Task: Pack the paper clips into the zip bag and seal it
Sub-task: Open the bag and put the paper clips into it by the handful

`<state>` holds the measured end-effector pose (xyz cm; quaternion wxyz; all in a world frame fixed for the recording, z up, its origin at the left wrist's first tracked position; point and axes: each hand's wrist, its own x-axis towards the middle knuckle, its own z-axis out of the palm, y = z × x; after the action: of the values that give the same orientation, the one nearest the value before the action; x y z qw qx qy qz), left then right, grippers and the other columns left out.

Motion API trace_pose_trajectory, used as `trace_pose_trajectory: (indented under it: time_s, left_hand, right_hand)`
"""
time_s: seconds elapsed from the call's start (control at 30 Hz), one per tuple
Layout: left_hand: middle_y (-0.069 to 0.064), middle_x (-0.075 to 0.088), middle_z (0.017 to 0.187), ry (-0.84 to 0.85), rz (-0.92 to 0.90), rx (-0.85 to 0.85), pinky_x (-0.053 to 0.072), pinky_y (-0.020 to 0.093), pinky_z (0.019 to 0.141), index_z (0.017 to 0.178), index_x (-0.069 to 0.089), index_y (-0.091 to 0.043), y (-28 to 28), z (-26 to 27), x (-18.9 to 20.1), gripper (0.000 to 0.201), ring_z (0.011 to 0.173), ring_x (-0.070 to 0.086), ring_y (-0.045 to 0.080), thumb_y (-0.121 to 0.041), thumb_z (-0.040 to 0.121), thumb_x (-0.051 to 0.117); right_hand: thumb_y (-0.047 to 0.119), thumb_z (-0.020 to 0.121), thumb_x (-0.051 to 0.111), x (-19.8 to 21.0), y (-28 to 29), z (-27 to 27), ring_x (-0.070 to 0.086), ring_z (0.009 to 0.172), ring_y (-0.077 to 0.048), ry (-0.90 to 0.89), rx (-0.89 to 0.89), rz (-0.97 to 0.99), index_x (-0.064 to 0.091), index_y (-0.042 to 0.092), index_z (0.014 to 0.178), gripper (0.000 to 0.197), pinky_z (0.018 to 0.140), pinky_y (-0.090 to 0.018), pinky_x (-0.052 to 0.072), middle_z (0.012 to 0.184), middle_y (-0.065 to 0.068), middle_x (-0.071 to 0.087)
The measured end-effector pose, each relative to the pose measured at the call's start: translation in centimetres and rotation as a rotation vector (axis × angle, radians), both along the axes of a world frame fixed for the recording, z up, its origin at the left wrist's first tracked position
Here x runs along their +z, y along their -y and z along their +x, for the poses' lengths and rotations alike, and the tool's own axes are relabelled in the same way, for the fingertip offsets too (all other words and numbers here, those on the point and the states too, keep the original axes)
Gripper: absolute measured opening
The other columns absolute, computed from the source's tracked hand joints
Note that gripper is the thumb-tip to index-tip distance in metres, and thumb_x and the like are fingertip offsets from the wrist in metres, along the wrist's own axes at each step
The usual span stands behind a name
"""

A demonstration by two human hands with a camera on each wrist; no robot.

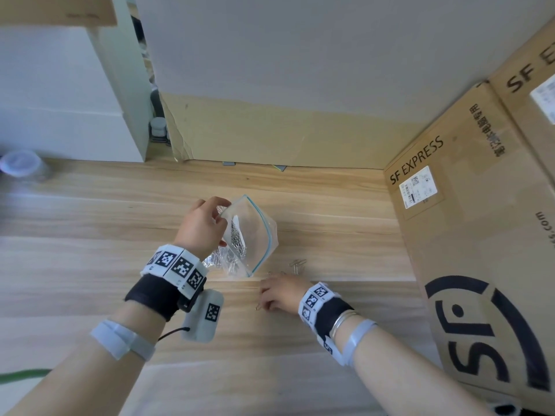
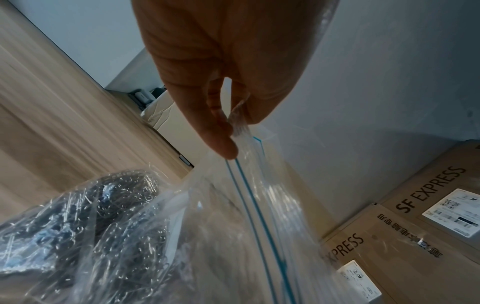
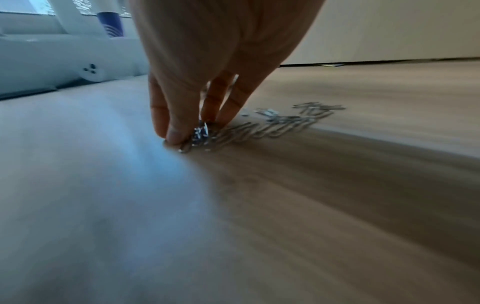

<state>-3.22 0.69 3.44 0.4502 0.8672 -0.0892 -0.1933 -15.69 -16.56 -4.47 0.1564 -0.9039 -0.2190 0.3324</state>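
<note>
While the left hand pinches the clear blue-zippered plastic zip bag (mouth open, clips inside) above the pale wooden table, the right hand pinches loose silver wire paper clips on the tabletop.

head looks down at table; wrist views close along fingers

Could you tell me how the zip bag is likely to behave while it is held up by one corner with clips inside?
The zip bag is thin crinkled film, so it will probably sag and fold rather than hold shape. The paper clips bunched at its bottom likely pull it down, making it swing. With the left hand pinching only the rim, the mouth may droop shut.
</note>
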Motion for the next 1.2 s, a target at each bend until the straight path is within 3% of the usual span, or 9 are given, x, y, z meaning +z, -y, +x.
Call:
trace_pose_trajectory:
  time_s: [0.13, 0.23, 0.33, 0.43, 0.57, 0.67, 0.9, 1.1, 1.2]
  left_hand:
    - [0.006, 0.043, 0.095, 0.001, 0.0, 0.005, 0.045, 0.009, 0.039, 0.12, 0.054, -0.013, -0.3, 0.0, 0.0, 0.031, 0.06, 0.06, 0.02, -0.004, 0.091, 0.045]
    - [0.007, 0.044, 0.096, -0.014, 0.004, 0.004, 0.056, 0.027, 0.053, 0.12, 0.054, -0.014, -0.4, 0.0, 0.1, 0.031, 0.057, 0.061, 0.018, -0.005, 0.092, 0.045]
    - [0.007, 0.044, 0.096, -0.012, 0.001, 0.006, 0.054, 0.022, 0.049, 0.119, 0.054, -0.014, -0.3, 0.0, 0.0, 0.032, 0.058, 0.061, 0.019, -0.004, 0.091, 0.045]
    - [0.005, 0.043, 0.094, -0.009, -0.001, 0.003, 0.053, 0.017, 0.046, 0.12, 0.055, -0.014, -0.3, 0.0, 0.0, 0.033, 0.059, 0.06, 0.019, -0.003, 0.09, 0.045]
    - [0.001, 0.042, 0.089, -0.031, 0.01, 0.001, 0.059, 0.044, 0.064, 0.119, 0.055, -0.015, -0.2, 0.0, 0.1, 0.032, 0.055, 0.061, 0.016, -0.004, 0.091, 0.045]
    - [0.004, 0.043, 0.093, -0.011, 0.021, 0.001, 0.056, 0.032, 0.054, 0.119, 0.055, -0.015, -0.2, 0.0, 0.0, 0.032, 0.054, 0.06, 0.016, -0.004, 0.091, 0.044]
    - [0.009, 0.044, 0.098, -0.006, 0.002, -0.004, 0.041, 0.007, 0.036, 0.12, 0.055, -0.013, 0.0, 0.1, -0.2, 0.033, 0.058, 0.058, 0.019, -0.002, 0.09, 0.045]
    - [0.008, 0.044, 0.097, 0.001, 0.0, -0.002, 0.044, 0.007, 0.038, 0.12, 0.055, -0.013, 0.0, 0.1, -0.2, 0.033, 0.061, 0.059, 0.02, -0.002, 0.09, 0.045]
    - [0.008, 0.044, 0.097, 0.002, -0.007, 0.003, 0.045, 0.008, 0.038, 0.119, 0.055, -0.013, 0.0, 0.1, -0.2, 0.033, 0.061, 0.059, 0.02, -0.002, 0.09, 0.045]
  right_hand:
    - [0.02, 0.085, 0.06, 0.6, 3.7, 0.1, 0.046, 0.114, -0.028, 0.033, -0.159, -0.061, 0.065, 0.014, 0.108, 0.024, 0.095, -0.043, 0.041, 0.122, -0.006, 0.057]
    - [0.04, 0.069, 0.074, 0.9, 5.6, -0.5, 0.032, 0.126, -0.024, 0.058, -0.452, -0.191, 0.048, 0.033, 0.125, 0.063, 0.102, -0.044, 0.037, 0.139, 0.002, 0.036]
    - [0.05, 0.057, 0.079, 0.4, 6.0, -1.4, 0.019, 0.134, -0.027, 0.001, -0.549, -0.329, 0.025, 0.043, 0.136, 0.096, 0.107, -0.049, 0.031, 0.15, 0.004, 0.016]
    - [0.041, 0.065, 0.077, -0.7, 5.4, -1.9, 0.026, 0.13, -0.026, 0.026, -0.544, -0.237, 0.035, 0.038, 0.135, 0.082, 0.109, -0.041, 0.03, 0.145, -0.001, 0.028]
    - [0.022, 0.078, 0.069, -1.1, 4.6, -2.0, 0.043, 0.119, -0.024, 0.067, -0.581, -0.059, 0.057, 0.02, 0.119, 0.043, 0.1, -0.029, 0.033, 0.129, -0.004, 0.046]
    - [0.015, 0.083, 0.063, -1.0, 4.3, -1.9, 0.05, 0.112, -0.023, 0.043, -0.607, -0.005, 0.063, 0.011, 0.109, 0.027, 0.088, -0.02, 0.033, 0.122, -0.007, 0.052]
    - [0.011, 0.086, 0.059, -0.4, 4.0, -1.2, 0.057, 0.103, -0.025, 0.058, -0.591, 0.002, 0.066, 0.008, 0.102, 0.018, 0.087, -0.025, 0.04, 0.112, -0.01, 0.063]
    - [0.01, 0.084, 0.062, 1.4, 3.9, -1.1, 0.062, 0.09, -0.024, 0.101, -0.7, 0.095, 0.07, 0.007, 0.091, 0.011, 0.089, -0.034, 0.047, 0.098, -0.012, 0.068]
    - [0.011, 0.083, 0.064, 4.3, 4.0, -0.3, 0.063, 0.083, -0.016, 0.188, -0.764, 0.177, 0.071, 0.011, 0.086, 0.008, 0.084, -0.025, 0.05, 0.093, -0.005, 0.07]
